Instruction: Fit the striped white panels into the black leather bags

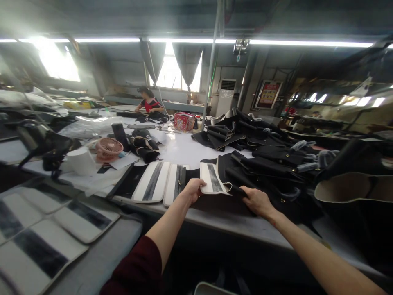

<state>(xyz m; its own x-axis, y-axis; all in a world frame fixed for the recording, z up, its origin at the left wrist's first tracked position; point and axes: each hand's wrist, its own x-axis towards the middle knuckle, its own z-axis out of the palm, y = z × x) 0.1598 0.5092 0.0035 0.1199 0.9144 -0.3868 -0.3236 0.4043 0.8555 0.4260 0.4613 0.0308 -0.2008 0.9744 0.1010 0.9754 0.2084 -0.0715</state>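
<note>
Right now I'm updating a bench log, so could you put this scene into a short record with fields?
Left hand: pinching the near-left part of a striped white panel
Right hand: gripping black material
Left of hands: two similar panels side by side
Beyond, left: pink fan
Beyond, right: heap of black pieces
Further back: red box, another person

Your left hand (193, 191): fingers partly hidden by the striped piece (211, 178). Striped panels (41, 252) cut off at left; wall poster (269, 95) lettering illegible.
</note>
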